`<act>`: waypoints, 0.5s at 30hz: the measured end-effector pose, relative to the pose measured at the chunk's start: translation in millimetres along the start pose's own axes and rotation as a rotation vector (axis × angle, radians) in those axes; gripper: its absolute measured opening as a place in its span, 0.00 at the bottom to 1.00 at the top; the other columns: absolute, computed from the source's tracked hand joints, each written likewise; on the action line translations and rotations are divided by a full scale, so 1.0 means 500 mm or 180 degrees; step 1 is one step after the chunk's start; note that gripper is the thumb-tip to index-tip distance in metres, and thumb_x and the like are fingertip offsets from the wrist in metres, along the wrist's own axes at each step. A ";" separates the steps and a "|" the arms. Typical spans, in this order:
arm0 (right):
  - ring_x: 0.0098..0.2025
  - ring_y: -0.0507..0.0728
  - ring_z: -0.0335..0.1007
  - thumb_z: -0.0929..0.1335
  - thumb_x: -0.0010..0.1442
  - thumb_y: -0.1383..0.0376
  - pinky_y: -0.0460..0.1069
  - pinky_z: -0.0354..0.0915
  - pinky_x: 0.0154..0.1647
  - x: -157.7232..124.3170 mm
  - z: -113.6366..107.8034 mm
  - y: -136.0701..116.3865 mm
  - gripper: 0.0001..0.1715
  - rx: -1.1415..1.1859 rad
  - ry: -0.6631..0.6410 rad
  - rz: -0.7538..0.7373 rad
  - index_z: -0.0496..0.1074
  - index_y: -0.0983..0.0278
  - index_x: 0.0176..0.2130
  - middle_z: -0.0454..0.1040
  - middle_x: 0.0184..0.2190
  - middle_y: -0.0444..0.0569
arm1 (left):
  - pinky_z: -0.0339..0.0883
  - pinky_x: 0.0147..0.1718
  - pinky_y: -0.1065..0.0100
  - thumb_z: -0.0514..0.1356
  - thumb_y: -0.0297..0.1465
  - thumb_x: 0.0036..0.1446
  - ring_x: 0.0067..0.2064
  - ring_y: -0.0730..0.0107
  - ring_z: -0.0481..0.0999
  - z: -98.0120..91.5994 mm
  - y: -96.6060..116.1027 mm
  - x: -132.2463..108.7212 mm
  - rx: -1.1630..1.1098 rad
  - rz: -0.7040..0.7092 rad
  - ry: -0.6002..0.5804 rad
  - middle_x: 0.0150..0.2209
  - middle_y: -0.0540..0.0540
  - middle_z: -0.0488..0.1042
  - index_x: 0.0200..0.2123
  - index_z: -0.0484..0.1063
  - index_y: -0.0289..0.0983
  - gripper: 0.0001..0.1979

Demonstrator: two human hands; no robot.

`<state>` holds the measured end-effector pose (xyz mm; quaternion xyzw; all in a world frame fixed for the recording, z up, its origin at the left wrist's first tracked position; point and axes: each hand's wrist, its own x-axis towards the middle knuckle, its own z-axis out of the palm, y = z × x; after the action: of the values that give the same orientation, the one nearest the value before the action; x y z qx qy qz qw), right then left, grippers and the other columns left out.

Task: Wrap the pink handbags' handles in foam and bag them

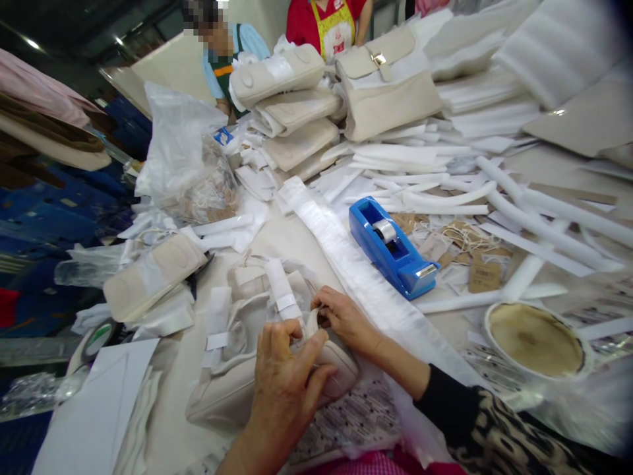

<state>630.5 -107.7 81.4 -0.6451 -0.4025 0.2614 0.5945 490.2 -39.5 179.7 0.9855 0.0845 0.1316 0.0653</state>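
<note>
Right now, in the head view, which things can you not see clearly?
All in the head view:
- The left hand covers the middle of the cream handbag.
- The right hand fingertips are hidden against the handbag, so the grip is unclear.
- The hang tag print is too small.
- The far right corner is blurred.

A pale work table point(291, 241) stands in a dim hall, ceiling lights point(32, 43) glowing at upper left.

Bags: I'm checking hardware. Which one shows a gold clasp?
The upright bag at the far side: only it shows a gold clasp. The stacked bags and the held bag show none.
</note>
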 end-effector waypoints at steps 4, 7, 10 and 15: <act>0.36 0.53 0.65 0.60 0.50 0.77 0.48 0.61 0.39 -0.024 -0.030 -0.052 0.27 0.0314 -0.0101 0.0241 0.71 0.60 0.46 0.70 0.35 0.43 | 0.64 0.43 0.55 0.65 0.30 0.53 0.44 0.57 0.62 0.002 0.009 -0.001 0.0005 -0.0050 -0.0033 0.43 0.42 0.59 0.50 0.72 0.42 0.20; 0.36 0.55 0.64 0.61 0.51 0.74 0.50 0.60 0.42 -0.031 -0.055 -0.085 0.29 0.1015 -0.0688 0.0655 0.69 0.59 0.52 0.68 0.32 0.43 | 0.64 0.44 0.54 0.67 0.29 0.50 0.45 0.55 0.61 0.000 0.016 -0.002 -0.0036 -0.0160 -0.0029 0.44 0.42 0.59 0.52 0.70 0.44 0.24; 0.43 0.56 0.64 0.63 0.58 0.65 0.51 0.60 0.47 -0.029 -0.065 -0.095 0.25 0.1486 -0.1092 0.0734 0.66 0.58 0.56 0.69 0.43 0.45 | 0.63 0.49 0.50 0.68 0.27 0.49 0.50 0.52 0.61 -0.002 0.017 -0.014 -0.0070 -0.0214 0.0129 0.48 0.42 0.58 0.51 0.69 0.45 0.26; 0.43 0.58 0.66 0.77 0.46 0.56 0.52 0.64 0.45 -0.025 -0.041 -0.082 0.46 0.1428 -0.1510 0.0680 0.59 0.60 0.59 0.67 0.42 0.47 | 0.61 0.54 0.49 0.68 0.27 0.48 0.54 0.50 0.59 -0.006 -0.005 -0.051 -0.0231 -0.0909 0.0343 0.52 0.37 0.59 0.55 0.59 0.34 0.32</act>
<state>631.9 -130.5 122.8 -0.4580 -0.3922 0.5469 0.5807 465.0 -41.3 175.7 0.9520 0.2223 0.1767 0.1142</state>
